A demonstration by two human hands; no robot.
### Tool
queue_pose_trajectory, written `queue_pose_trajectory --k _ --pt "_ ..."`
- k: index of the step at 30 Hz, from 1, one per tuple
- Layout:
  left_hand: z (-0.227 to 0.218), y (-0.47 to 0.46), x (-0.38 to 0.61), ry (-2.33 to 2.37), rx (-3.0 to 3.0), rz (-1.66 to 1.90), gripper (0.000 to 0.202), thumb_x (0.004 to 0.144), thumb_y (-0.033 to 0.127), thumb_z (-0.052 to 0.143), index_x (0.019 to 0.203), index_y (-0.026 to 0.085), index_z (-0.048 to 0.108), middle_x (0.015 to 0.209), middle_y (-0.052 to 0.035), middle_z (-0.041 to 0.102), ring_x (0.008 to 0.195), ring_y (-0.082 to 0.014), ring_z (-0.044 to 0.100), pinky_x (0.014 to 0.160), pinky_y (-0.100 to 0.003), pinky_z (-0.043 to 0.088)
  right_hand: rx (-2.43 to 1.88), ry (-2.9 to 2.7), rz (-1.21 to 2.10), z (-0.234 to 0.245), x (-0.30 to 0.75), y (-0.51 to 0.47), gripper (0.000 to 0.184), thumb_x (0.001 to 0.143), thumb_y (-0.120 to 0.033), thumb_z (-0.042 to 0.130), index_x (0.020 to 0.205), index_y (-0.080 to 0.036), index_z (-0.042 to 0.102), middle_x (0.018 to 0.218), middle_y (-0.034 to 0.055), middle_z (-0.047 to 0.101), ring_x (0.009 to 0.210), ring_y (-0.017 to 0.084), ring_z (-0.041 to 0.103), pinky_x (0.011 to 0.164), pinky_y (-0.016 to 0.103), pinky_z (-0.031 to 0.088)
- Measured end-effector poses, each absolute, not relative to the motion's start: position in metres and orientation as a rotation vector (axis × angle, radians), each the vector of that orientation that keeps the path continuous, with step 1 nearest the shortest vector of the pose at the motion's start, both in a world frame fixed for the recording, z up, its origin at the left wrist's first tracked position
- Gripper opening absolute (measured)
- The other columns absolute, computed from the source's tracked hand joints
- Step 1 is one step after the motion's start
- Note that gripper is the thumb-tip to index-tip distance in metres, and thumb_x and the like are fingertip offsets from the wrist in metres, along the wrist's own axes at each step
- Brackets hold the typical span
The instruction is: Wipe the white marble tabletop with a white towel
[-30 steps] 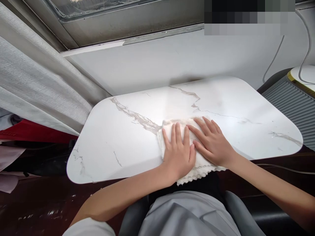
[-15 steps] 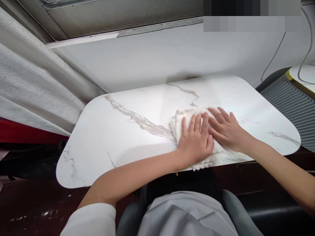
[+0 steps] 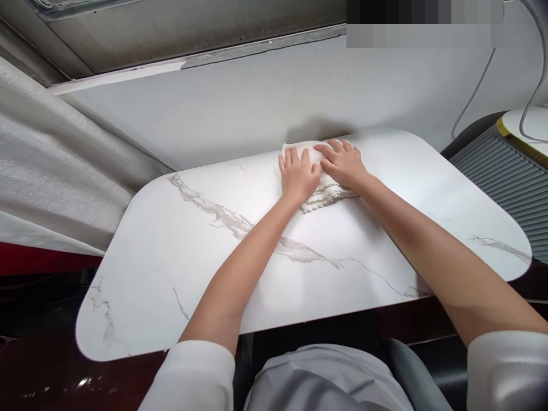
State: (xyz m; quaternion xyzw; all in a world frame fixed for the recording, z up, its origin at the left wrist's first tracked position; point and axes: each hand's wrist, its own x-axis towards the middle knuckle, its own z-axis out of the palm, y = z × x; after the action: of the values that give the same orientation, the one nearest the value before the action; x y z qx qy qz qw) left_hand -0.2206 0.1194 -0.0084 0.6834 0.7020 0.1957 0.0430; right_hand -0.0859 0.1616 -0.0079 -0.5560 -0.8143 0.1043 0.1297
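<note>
A folded white, fluffy cloth (image 3: 327, 196) lies at the far edge of the white marble-patterned table (image 3: 205, 268). Flat on its left part rests my left hand (image 3: 298, 176), fingers spread and pointing away from me. My right hand (image 3: 343, 162) presses on the cloth's right part, its fingers stretched out toward the back left. The two hands are close together, and neither is wrapped round the cloth. Part of the cloth is hidden beneath them.
Behind the table stands a white wall panel (image 3: 214, 114) under a metal window frame (image 3: 171, 34). A white curtain (image 3: 51, 160) hangs at the left. At the right are a ribbed grey cabinet (image 3: 505, 177) and a hanging cable (image 3: 475, 94). A dark chair (image 3: 411, 365) surrounds me.
Both hands and the cloth under them have moved away from me, from the table's near edge to its far edge, and slightly left. My arms are now stretched farther forward.
</note>
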Motion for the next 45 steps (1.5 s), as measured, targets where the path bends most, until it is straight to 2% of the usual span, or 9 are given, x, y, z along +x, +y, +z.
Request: queue_pose_trajectory --k 5,11,20,24,30,35,39,42,45 --pt "-0.004 0.148 -0.216 2.145 2.170 0.504 0.054 0.097 0.032 0.035 0.146 0.013 0.046 0.153 -0.0152 0.046 0.149 -0.0282 0.030 0.125 -0.047 0.015 -1.603 -2.338 0.252 -0.012 -0.082 0.194 0.056 0.096 -0.039 0.028 0.148 -0.028 0.045 0.151 0.0109 0.043 0.141 0.039 0.029 0.110 0.065 0.025" --pt "-0.004 0.170 -0.201 2.184 2.243 0.436 0.051 0.098 0.034 0.032 0.142 0.016 0.050 0.145 -0.0146 0.054 0.142 -0.0282 0.039 0.124 -0.046 0.018 -1.663 -2.295 0.211 -0.007 -0.071 0.208 0.055 0.094 -0.038 0.028 0.145 -0.031 0.046 0.148 0.0095 0.047 0.136 0.037 0.037 0.108 0.061 0.032" --pt "-0.008 0.180 -0.166 2.205 2.299 0.446 0.051 0.098 0.036 0.032 0.141 0.015 0.051 0.140 -0.0162 0.057 0.137 -0.0294 0.043 0.121 -0.048 0.022 -1.715 -2.276 0.167 -0.004 -0.039 0.214 0.057 0.092 -0.039 0.028 0.145 -0.029 0.046 0.151 0.0082 0.047 0.139 0.035 0.037 0.109 0.059 0.032" --pt "-0.007 0.176 -0.145 2.156 2.320 0.449 0.052 0.098 0.035 0.034 0.142 0.011 0.049 0.144 -0.0181 0.054 0.140 -0.0305 0.041 0.122 -0.048 0.020 -1.712 -2.239 0.131 -0.008 -0.017 0.211 0.057 0.091 -0.038 0.028 0.144 -0.029 0.048 0.151 0.0072 0.049 0.138 0.035 0.039 0.109 0.057 0.033" --pt "-0.005 0.151 -0.125 2.065 2.356 0.371 0.058 0.099 0.037 0.032 0.150 0.010 0.039 0.156 -0.0184 0.042 0.149 -0.0325 0.029 0.123 -0.053 0.017 -1.764 -2.246 0.038 -0.012 0.008 0.186 0.055 0.094 -0.037 0.026 0.145 -0.030 0.045 0.150 0.0078 0.048 0.139 0.033 0.039 0.110 0.057 0.033" --pt "-0.003 0.112 -0.118 1.968 2.435 0.330 0.063 0.100 0.040 0.033 0.152 0.005 0.036 0.158 -0.0233 0.036 0.151 -0.0363 0.024 0.123 -0.056 0.014 -1.755 -2.324 -0.082 -0.015 0.022 0.145 0.055 0.096 -0.037 0.023 0.147 -0.028 0.041 0.149 0.0105 0.046 0.138 0.035 0.039 0.108 0.058 0.035" --pt "0.000 0.073 -0.113 1.920 2.508 0.304 0.063 0.100 0.035 0.032 0.152 0.000 0.034 0.161 -0.0241 0.031 0.153 -0.0341 0.020 0.124 -0.058 0.010 -1.677 -2.389 -0.087 -0.014 0.031 0.109 0.054 0.096 -0.037 0.025 0.146 -0.027 0.041 0.147 0.0108 0.047 0.137 0.035 0.039 0.107 0.058 0.037" --pt "0.000 0.042 -0.109 1.856 2.579 0.296 0.063 0.100 0.033 0.030 0.155 0.002 0.028 0.162 -0.0204 0.031 0.153 -0.0315 0.023 0.124 -0.058 0.015 -1.590 -2.438 -0.065 -0.013 0.039 0.080 0.052 0.096 -0.036 0.025 0.145 -0.026 0.041 0.146 0.0111 0.047 0.138 0.036 0.038 0.108 0.058 0.037" --pt "-0.001 0.011 -0.103 1.822 2.639 0.282 0.064 0.100 0.036 0.031 0.154 0.002 0.031 0.160 -0.0205 0.034 0.151 -0.0339 0.028 0.122 -0.058 0.021 -1.522 -2.463 -0.059 -0.012 0.048 0.048 0.051 0.098 -0.037 0.024 0.145 -0.025 0.040 0.147 0.0120 0.047 0.139 0.036 0.037 0.108 0.059 0.037"
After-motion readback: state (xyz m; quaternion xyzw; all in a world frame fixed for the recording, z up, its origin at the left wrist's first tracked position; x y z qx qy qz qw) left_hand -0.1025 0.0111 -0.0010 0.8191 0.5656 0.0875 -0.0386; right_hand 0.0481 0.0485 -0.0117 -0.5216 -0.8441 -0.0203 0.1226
